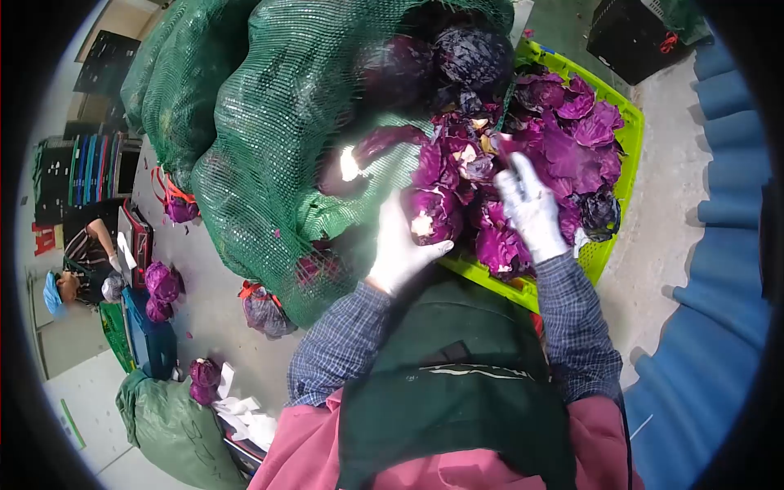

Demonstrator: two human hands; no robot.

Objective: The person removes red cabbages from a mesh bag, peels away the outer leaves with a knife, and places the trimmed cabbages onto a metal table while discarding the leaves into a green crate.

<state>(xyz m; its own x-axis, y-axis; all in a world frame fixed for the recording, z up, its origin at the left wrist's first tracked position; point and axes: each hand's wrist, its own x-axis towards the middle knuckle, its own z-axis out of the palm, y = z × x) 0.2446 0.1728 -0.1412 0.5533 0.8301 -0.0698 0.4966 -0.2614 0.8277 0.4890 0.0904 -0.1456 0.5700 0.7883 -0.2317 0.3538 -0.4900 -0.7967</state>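
My left hand [402,249], in a white glove, is wrapped round a red cabbage [434,214] with a pale cut stem. To its right my right hand [527,202], also gloved, is over loose purple leaves [572,151] with its fingers apart; motion blurs them slightly. The leaves fill a yellow-green crate [630,135]. Left of my left hand, another cabbage [336,171] with a white stem end rests at the opening of a green mesh sack [273,106]. Dark cabbages [474,55] lie at the sack's top.
At the far left a person [90,249] works beside bins and cabbages [162,282]. A netted cabbage [265,310] lies on the floor. A green sack [171,425] is at the lower left, a black crate [625,37] at the upper right, and blue sheeting [723,245] along the right.
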